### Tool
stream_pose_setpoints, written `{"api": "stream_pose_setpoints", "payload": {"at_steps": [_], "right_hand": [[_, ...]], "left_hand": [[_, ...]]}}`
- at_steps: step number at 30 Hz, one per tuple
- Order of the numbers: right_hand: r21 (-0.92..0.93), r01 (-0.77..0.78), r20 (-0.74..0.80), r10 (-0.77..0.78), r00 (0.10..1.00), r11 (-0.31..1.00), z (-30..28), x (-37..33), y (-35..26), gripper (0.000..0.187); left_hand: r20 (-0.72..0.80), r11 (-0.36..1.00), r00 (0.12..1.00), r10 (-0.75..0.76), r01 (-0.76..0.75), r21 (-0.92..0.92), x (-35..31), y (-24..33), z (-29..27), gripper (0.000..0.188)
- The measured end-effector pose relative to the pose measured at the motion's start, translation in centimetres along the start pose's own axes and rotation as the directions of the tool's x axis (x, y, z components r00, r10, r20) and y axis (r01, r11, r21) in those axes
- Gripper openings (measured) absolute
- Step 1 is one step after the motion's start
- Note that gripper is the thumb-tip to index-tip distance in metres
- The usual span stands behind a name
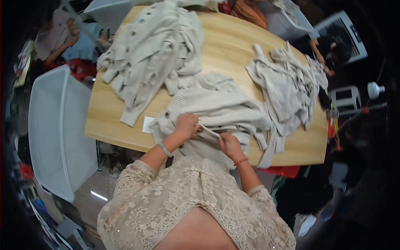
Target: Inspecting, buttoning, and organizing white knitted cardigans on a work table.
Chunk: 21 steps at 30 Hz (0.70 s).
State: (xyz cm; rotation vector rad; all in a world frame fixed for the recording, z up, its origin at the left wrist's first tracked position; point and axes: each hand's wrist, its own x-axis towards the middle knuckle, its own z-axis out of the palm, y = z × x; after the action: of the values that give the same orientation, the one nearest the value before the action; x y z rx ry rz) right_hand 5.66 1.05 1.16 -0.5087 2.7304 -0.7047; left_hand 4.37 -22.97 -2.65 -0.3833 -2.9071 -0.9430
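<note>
A light beige knitted cardigan [212, 102] lies bunched at the table's near edge, right in front of me. My left hand [187, 126] is closed on its knit, near a dark button. Slightly lower and to the right, my right hand [230, 145] pinches the same cardigan. Between the two hands runs a narrow pale edge of the fabric, pulled fairly straight. The fingertips of both hands are partly hidden by the folds and by the hands themselves. A small white paper tag [147, 124] sits left of my left hand, beside the garment.
More beige cardigans [160, 50] are heaped at the far left of the wooden table [227, 43]; another heap of knitwear [287, 87] covers its right side. A large white plastic bin [62, 133] stands off the left edge. Other people [58, 35] sit around the table.
</note>
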Motion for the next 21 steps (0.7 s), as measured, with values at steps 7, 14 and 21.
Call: {"api": "stream_pose_setpoints", "payload": {"at_steps": [7, 14, 21], "right_hand": [[0.172, 0.032, -0.099, -0.015, 0.995, 0.985, 1.1, -1.3, -0.1, 0.012], [0.089, 0.025, -0.011, -0.024, 1.0, 0.996, 1.1, -1.9, 1.2, 0.012], [0.159, -0.008, -0.086, 0.022, 0.996, 0.987, -0.5, -1.7, 1.2, 0.015]], "left_hand": [[0.121, 0.924, 0.953, 0.279, -0.232, -0.303, 2.2, 6.5, 2.4, 0.02], [0.187, 0.992, 0.978, 0.095, -0.076, -0.102, 4.4, 6.9, 6.3, 0.019], [0.434, 0.797, 0.899, -0.052, 0.3, -0.525, 4.9, 6.9, 5.8, 0.015]]}}
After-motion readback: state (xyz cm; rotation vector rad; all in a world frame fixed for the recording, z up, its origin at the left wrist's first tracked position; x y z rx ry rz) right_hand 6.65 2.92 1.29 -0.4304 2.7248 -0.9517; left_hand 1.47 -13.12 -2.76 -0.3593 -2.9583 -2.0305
